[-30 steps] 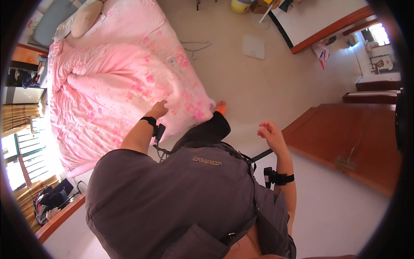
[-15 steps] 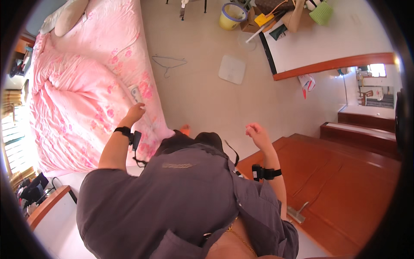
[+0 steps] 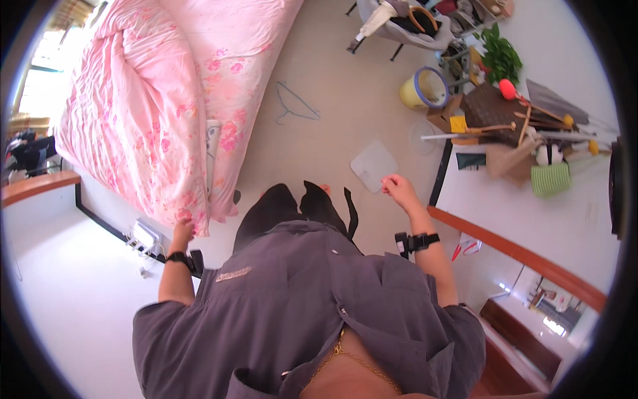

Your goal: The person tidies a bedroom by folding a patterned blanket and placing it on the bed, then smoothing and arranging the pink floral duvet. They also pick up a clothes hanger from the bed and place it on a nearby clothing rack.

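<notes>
Left hand (image 3: 182, 231) touches rumpled pink floral quilt (image 3: 153, 126).

There was one pink bed (image 3: 153, 100), one wire hanger (image 3: 296, 103) on the floor, one yellow bucket (image 3: 425, 88), one flat white scale (image 3: 373, 165), and perhaps one green plant (image 3: 500, 56).

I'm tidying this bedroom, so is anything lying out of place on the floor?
Yes: a wire clothes hanger lies loose on the bare floor beside the pink bed, and a flat white square item sits near the right hand.
</notes>
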Motion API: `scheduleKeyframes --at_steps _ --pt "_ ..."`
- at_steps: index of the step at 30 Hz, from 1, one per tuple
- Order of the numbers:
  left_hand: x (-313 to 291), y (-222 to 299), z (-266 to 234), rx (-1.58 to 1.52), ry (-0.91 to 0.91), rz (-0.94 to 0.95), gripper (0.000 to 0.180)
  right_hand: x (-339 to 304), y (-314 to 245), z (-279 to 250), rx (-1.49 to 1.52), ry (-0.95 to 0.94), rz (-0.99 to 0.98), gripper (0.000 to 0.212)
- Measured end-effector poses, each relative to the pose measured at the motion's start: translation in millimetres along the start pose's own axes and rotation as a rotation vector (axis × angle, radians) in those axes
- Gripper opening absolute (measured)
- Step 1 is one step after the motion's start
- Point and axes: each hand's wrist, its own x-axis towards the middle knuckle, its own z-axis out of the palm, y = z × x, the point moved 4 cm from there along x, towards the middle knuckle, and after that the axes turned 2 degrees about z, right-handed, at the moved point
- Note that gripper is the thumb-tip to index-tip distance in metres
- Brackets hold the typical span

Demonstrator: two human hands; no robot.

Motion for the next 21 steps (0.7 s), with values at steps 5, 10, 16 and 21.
scheduleKeyframes --at_steps 5,10,16,21 --pt "-45.0 -14.0 63.1 -0.031 -0.024 -0.06 0.032 103.4 -67.0 1.8 -0.327 -0.121 -0.061 0.024" --pt "7.0 47.6 75.6 0.004 0.028 0.116 0.029 173.5 -116.3 33.9 -0.57 -0.159 -0.116 0.024" --pt "103.7 240.1 74.5 0.335 0.146 0.446 0.025 270.1 -105.8 63.4 -0.781 -0.267 -0.03 0.025" --pt "203.6 336.7 104.4 0.663 0.175 0.493 0.036 378.5 -76.8 109.6 -0.962 -0.351 0.016 0.025"
